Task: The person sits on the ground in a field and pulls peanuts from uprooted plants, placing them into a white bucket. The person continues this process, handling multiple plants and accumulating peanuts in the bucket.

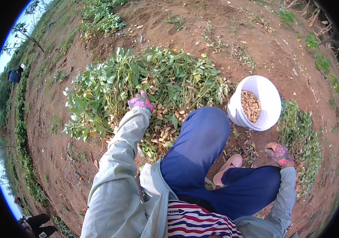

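My left hand (141,101), in a grey and pink flowered glove, reaches into a large heap of uprooted peanut plants (175,77). Its fingers are partly hidden among the stems, so its grip does not show. Clusters of unshelled peanuts (165,134) hang on the roots beside and below that hand. My right hand (279,154), gloved alike, is by my bent knee with its fingers curled; whether anything lies in them is unclear. Just beyond it stands a white plastic bucket (237,107), tilted in view, with picked peanuts (250,106) inside.
Another pile of peanut plants (301,145) lies on the right. Bare brown soil (169,32) surrounds the heap, with more green plants (104,19) farther off. My pink shoe (227,169) is between my legs. Other people (15,75) are at the far left edge.
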A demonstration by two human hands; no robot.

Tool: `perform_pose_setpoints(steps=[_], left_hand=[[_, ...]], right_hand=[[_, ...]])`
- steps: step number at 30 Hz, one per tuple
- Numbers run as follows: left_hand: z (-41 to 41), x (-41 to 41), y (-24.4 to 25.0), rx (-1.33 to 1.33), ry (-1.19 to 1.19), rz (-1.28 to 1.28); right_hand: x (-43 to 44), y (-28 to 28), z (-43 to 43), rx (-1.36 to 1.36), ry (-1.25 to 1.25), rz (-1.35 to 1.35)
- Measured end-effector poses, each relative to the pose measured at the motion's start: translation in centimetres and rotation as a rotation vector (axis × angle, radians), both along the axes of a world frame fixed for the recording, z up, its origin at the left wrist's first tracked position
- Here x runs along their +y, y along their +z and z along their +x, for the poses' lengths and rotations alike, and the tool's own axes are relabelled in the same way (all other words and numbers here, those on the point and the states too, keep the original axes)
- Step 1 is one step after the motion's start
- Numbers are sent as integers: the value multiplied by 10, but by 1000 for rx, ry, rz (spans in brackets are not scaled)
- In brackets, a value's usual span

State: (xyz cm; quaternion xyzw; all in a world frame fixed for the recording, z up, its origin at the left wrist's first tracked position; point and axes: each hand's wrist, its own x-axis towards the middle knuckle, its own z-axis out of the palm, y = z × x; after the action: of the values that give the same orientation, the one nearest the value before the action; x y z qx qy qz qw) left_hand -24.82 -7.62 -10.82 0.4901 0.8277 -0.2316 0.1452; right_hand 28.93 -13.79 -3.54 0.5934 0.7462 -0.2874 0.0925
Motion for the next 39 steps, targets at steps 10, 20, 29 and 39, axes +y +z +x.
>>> perform_pose_setpoints(steps=[10, 20, 29, 39], left_hand=[[-16, 44, 10, -557, 494, 59], [5, 16, 97, -1628, 426, 913], [98, -26, 167, -1695, -28, 1159], [52, -49, 179, -896, -1041, 1149]], right_hand=[[-12, 2, 14, 7, -133, -67], [3, 5, 0, 442, 31, 121], [93, 62, -218, 1177, -453, -524], [133, 74, -295, 1700, -449, -245]])
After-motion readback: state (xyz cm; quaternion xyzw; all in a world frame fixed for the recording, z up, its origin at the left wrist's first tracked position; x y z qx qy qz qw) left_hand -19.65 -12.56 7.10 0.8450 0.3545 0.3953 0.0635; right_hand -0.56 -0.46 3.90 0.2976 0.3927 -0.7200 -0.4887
